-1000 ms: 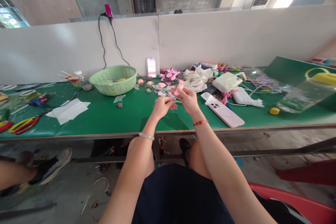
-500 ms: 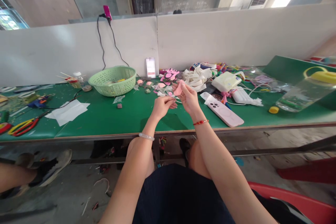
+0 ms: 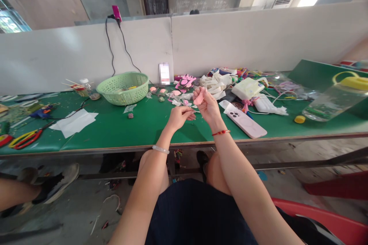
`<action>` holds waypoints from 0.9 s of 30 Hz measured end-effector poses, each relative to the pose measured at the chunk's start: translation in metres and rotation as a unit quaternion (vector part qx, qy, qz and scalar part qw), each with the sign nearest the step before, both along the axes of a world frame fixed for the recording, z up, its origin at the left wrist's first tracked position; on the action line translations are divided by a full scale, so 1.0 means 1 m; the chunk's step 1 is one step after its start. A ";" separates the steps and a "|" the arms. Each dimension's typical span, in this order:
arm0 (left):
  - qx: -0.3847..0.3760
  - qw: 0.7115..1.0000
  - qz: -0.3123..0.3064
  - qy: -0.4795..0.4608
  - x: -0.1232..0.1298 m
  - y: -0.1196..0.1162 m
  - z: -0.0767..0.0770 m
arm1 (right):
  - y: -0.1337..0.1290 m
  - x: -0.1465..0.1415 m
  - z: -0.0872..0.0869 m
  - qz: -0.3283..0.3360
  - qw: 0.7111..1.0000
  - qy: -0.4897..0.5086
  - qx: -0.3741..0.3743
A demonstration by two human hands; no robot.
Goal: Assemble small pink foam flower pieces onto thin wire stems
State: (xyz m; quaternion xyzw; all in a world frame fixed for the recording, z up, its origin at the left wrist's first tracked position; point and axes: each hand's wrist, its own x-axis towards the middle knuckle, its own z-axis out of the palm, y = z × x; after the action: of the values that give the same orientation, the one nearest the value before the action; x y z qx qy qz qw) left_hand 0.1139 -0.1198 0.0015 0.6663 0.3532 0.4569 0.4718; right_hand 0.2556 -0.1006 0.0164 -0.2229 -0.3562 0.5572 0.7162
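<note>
My right hand (image 3: 209, 108) is closed on a thin, soft-looking pink piece (image 3: 199, 100), held up above the green table (image 3: 138, 134). Whether it is cloth or clay I cannot tell. Just left of it and lower, my left hand (image 3: 178, 118) has its thumb and fingers pressed together. A thin pale sliver shows by those fingertips, but what they grip is too small to make out. Behind the hands lie white and pink scraps (image 3: 179, 102) and a pink-and-dark figure (image 3: 185, 82).
A green basket (image 3: 123, 99) stands at the left, with a small mauve lump (image 3: 130, 115) in front. White paper (image 3: 75, 122) and scissors (image 3: 27, 138) lie farther left. On the right are a pink phone (image 3: 246, 123), a tissue pack (image 3: 247, 91), a yellow cap (image 3: 299, 119) and a water bottle (image 3: 330, 103).
My right hand has turned slightly and its fingers have curled in around the pink piece. The left hand has shifted a little to the right, still pinched.
</note>
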 end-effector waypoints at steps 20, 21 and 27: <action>-0.004 1.000 -0.014 0.005 0.001 -0.001 -0.002 | -0.001 0.003 0.003 -0.006 1.000 0.000 0.028; -0.011 1.000 -0.015 0.001 0.001 0.000 -0.002 | -0.003 0.003 0.004 0.011 1.000 0.001 0.025; -0.053 0.998 -0.045 -0.010 0.001 -0.001 -0.001 | -0.006 0.002 0.009 0.058 0.998 -0.008 0.008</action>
State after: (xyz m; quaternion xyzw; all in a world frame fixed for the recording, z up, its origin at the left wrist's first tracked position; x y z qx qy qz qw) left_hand 0.1153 -0.1209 0.0010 0.6511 0.3417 0.4222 0.5301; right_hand 0.2577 -0.1068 0.0256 -0.2007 -0.3784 0.5931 0.6818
